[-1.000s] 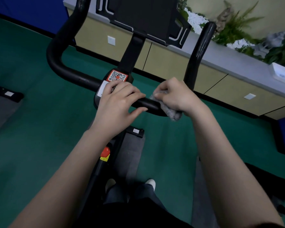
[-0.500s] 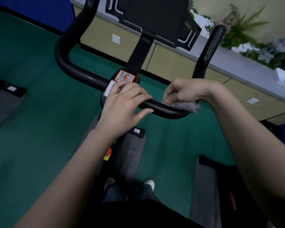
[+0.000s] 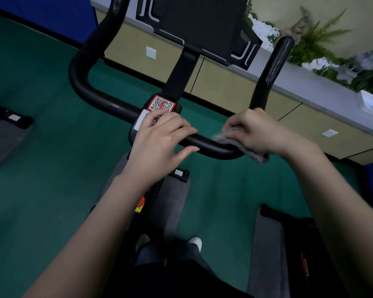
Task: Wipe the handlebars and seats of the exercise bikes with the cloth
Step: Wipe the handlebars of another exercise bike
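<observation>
Grip: right hand point(image 3: 261, 134) clutches cloth point(image 3: 226, 139) on handlebar point(image 3: 207, 145), right bend; left hand point(image 3: 159, 140) rests mid-bar. Bunched cloth may skip the underside.

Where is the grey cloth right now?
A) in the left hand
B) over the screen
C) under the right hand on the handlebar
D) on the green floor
C: the right hand grips the grey cloth against the handlebar; the left hand rests on it, holding no cloth.
</observation>
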Demonstrator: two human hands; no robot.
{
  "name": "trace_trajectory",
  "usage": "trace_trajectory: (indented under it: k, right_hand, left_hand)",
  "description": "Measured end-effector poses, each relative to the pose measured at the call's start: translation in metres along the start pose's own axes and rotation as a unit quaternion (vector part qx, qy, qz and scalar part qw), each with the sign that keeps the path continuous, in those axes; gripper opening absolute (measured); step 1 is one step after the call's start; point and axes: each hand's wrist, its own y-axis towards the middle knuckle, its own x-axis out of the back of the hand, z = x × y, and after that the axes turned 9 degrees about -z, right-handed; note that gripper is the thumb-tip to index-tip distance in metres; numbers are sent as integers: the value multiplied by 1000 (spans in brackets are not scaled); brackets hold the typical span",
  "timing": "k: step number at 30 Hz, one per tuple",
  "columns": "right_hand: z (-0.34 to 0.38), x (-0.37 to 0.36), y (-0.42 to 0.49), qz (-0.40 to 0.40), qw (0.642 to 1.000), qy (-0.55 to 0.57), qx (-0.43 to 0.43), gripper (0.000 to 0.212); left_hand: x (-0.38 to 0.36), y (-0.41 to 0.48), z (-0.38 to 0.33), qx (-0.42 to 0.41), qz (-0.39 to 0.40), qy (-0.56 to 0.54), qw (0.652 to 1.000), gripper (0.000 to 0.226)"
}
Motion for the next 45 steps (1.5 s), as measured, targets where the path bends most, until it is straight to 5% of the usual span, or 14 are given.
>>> trace_trajectory:
  k: [5, 16, 21, 25, 33, 45]
  right_hand:
    - [9, -50, -40, -329, 939, 94, -42, 13]
    - [31, -117, -46, -629, 737, 196, -150, 16]
    - [32, -120, -45, -650, 698, 231, -192, 16]
    - [27, -107, -36, -653, 619, 322, -296, 17]
    - [41, -109, -30, -564, 363, 619, -408, 15]
    - [47, -128, -34, -408, 319, 778, -356, 19]
  left_hand:
    - [1, 1, -3, 2, 8, 8, 1000, 32]
    - [5, 4, -12, -9, 38, 57, 998, 42]
    - [-10, 7, -33, -38, 58, 47, 997, 41]
    - [-20, 8, -42, -38, 89, 35, 995, 43]
    - [-28, 6, -40, -8, 86, -4, 996, 42]
    - [-30, 5, -38, -17, 76, -6, 997, 38]
